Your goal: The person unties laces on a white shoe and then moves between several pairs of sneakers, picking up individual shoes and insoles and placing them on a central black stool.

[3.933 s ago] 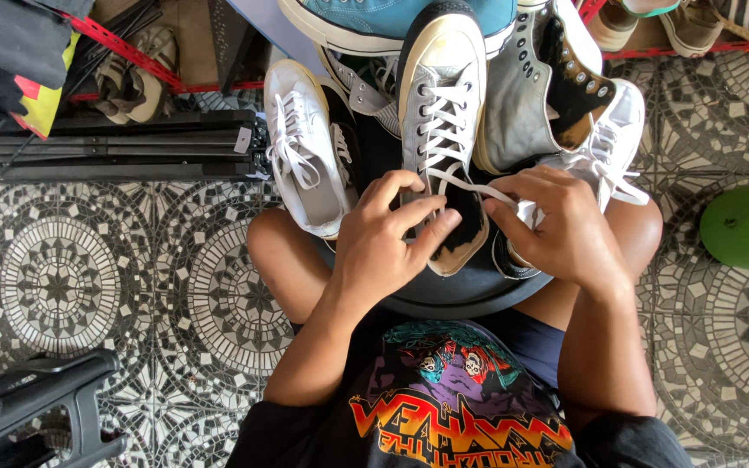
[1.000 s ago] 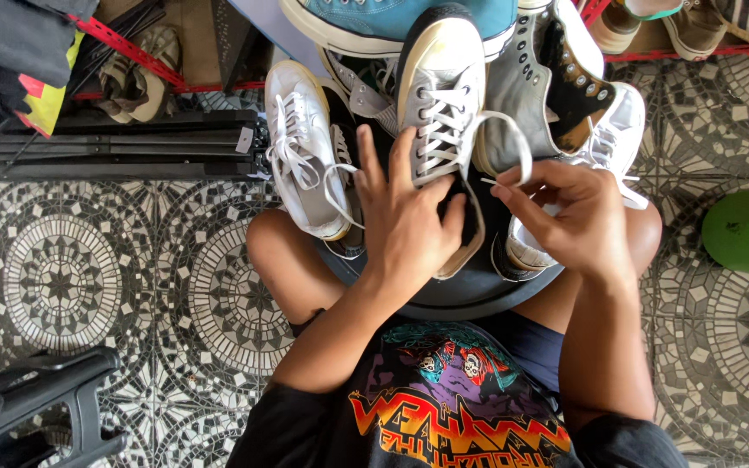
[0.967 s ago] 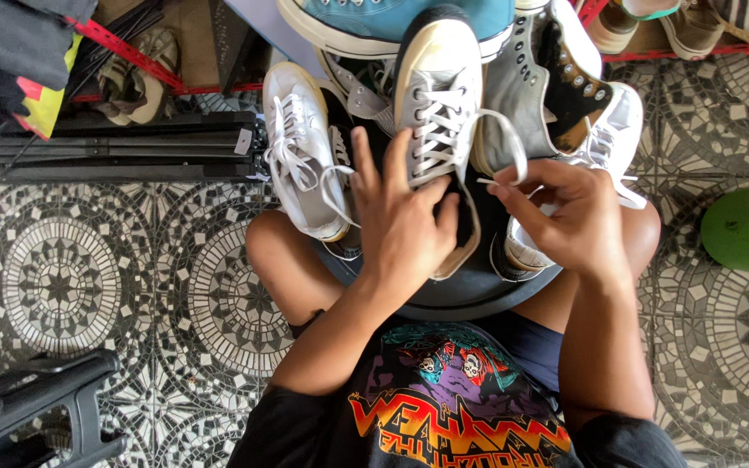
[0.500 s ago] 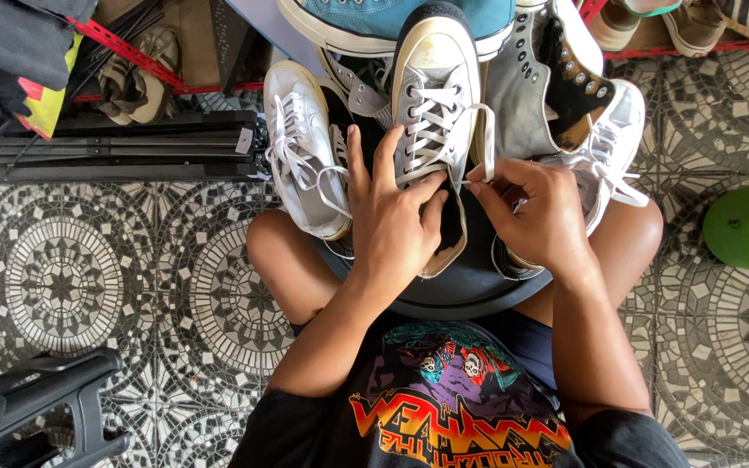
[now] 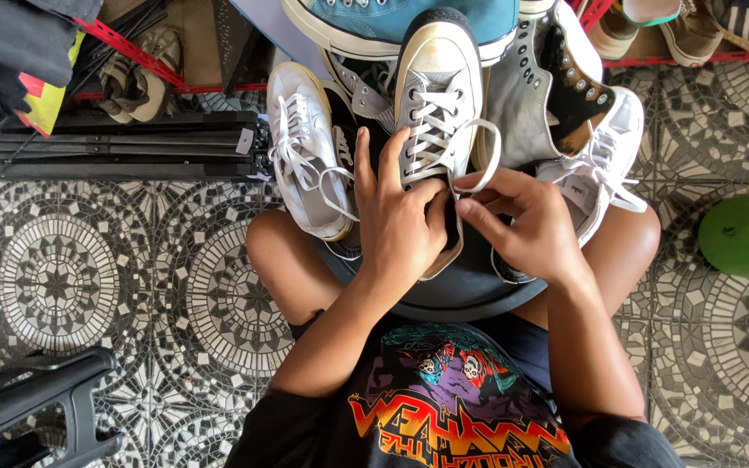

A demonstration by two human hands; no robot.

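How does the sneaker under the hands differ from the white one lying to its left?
The cream sneaker has a black toe rim; the white sneaker is white throughout. The left hand and right hand work the cream sneaker's laces; the white sneaker lies untouched. Both are low lace-ups, toes pointing away.

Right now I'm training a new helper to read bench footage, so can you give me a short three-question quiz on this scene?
1. True or false: the left hand lies flat on the grey lace-up sneaker.
2. What does the right hand pinch?
A. a brush
B. the white lace loop
C. a sock
3. Which shoe lies beside the grey sneaker, on the left-hand side of the picture?

Key
1. True.
2. B.
3. The white sneaker, laced in white.
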